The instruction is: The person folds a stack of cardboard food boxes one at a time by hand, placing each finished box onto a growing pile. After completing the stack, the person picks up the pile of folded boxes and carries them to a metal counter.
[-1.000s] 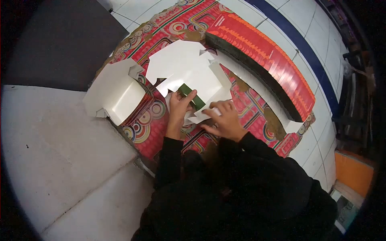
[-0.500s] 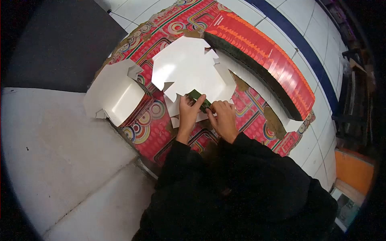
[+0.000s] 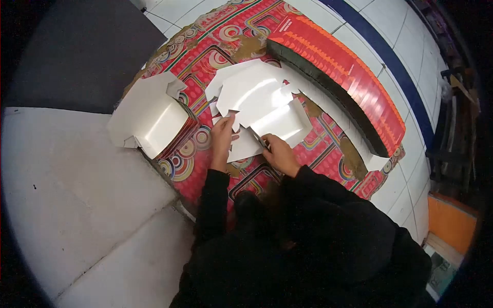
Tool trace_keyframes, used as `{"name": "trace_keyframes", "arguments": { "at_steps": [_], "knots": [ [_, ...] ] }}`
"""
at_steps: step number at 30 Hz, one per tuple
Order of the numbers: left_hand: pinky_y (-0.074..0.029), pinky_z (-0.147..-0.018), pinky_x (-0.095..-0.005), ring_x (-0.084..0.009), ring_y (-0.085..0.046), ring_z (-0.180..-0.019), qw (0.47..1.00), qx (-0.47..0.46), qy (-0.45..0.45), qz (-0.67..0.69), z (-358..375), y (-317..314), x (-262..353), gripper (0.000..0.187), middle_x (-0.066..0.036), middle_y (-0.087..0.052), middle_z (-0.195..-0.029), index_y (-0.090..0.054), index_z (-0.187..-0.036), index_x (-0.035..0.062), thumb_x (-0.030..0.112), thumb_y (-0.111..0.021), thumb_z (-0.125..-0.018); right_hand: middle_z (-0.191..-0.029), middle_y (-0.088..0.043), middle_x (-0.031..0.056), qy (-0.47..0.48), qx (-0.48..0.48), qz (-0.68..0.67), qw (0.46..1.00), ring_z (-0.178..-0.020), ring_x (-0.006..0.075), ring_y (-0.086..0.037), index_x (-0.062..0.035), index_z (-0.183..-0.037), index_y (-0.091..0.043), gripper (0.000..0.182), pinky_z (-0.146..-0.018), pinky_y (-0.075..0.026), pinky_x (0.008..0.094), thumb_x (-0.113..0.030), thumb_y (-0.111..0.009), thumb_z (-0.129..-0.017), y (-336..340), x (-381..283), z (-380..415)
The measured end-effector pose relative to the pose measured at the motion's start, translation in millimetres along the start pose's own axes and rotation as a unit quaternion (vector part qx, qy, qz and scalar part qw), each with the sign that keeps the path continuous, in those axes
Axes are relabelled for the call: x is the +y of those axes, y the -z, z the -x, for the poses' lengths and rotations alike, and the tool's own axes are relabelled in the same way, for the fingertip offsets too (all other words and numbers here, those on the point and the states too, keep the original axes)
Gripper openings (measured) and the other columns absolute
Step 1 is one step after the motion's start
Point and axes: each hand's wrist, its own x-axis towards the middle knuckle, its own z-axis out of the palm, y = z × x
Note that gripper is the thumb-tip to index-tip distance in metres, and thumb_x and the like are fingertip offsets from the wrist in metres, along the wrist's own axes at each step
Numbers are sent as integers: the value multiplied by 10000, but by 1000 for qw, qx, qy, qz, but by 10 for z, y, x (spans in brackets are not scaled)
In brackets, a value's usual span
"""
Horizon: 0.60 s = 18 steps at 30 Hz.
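A partly folded white-lined cardboard food box lies in front of me, its large lid flap spread away from me. My left hand is closed at the box's near left corner, thumb and fingers on a small tab there. At its near side, my right hand pinches a narrow dark-edged flap, seen almost edge-on. More white cardboard shows beneath the box and between my hands. To the left stands a stack of folded boxes, nested together with the white inside of the top one facing up.
A long curved row of flat red cardboard blanks lies at the right. Everything rests on a worn red patterned sheet. White floor tiles with a dark blue stripe run beyond it; a dark panel is at upper left.
The green outer side of the front flap has turned out of view. My left hand has moved left to the corner tab. The box has shifted slightly right and turned.
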Motion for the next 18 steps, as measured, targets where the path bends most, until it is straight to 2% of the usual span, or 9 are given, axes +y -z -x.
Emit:
{"name": "trace_keyframes", "arguments": {
  "at_steps": [2,3,6,7,8,10,15,17,18],
  "knots": [
    [-542,-602,-275,-145,-646,-721,986,-6,-73,-150,-113,7,-69,378,-64,-654,-897,-687,-1071,-16,338,-661,-941,-945,-671,177,-5,6,63,998,-846,367,-658,-37,-1172,-562,333,-735,-513,445,-135,-638,-863,-50,34,-27],
    [-511,-579,-252,-99,-596,-641,980,5,-115,-162,-96,-25,-59,338,-36,-654,-779,-716,-957,-19,317,-693,-925,-945,-671,177,-6,5,64,998,-846,367,-658,-37,-1172,-562,333,-735,-513,445,-135,-638,-863,-60,23,-46],
    [-453,-556,-243,-89,-601,-615,966,26,-157,-205,70,-155,-99,334,-42,-662,-716,-696,-908,-29,303,-675,-939,-916,-666,172,-39,24,76,996,-843,364,-654,-48,-1170,-569,325,-733,-510,445,-149,-632,-868,-81,-29,-129],
    [-481,-584,-243,-100,-618,-618,976,26,-157,-151,139,-232,-160,292,-59,-687,-756,-697,-915,-39,252,-684,-937,-959,-670,184,-50,-1,57,997,-885,376,-653,-57,-1173,-567,336,-764,-509,462,-168,-626,-862,-64,-47,-157],
    [-481,-584,-243,-100,-618,-618,975,26,-156,-154,193,-300,-215,292,-59,-687,-756,-697,-915,-39,252,-684,-937,-1002,-674,197,-61,-26,38,997,-928,388,-652,-66,-1177,-565,347,-795,-508,480,-187,-620,-857,-64,-55,-169],
    [-506,-619,-240,-111,-641,-646,984,38,-169,-50,263,-397,-323,252,-65,-691,-777,-692,-926,-53,198,-681,-940,-997,-674,201,-58,-7,33,998,-924,391,-652,-65,-1193,-568,361,-792,-508,481,-180,-620,-854,-103,-46,-171],
    [-516,-644,-241,-111,-652,-695,982,28,-179,-49,275,-390,-535,231,-62,-692,-798,-672,-954,-50,181,-655,-960,-959,-673,216,-38,12,-10,999,-903,401,-650,-59,-1233,-581,398,-777,-508,479,-161,-618,-850,-130,73,-240],
    [-588,-704,-268,-145,-679,-775,984,26,-174,-42,272,-365,-604,209,-96,-687,-881,-648,-985,-75,133,-646,-964,-935,-671,223,-21,-1,-28,999,-891,401,-651,-51,-1251,-589,414,-765,-508,471,-150,-616,-849,-116,70,-259],
    [-588,-704,-268,-145,-679,-775,984,24,-173,-45,267,-353,-604,209,-96,-687,-881,-648,-985,-75,133,-646,-964,-935,-671,223,-22,1,-30,999,-891,401,-651,-51,-1251,-589,414,-765,-508,471,-150,-616,-849,-123,74,-269]
  ]
}}
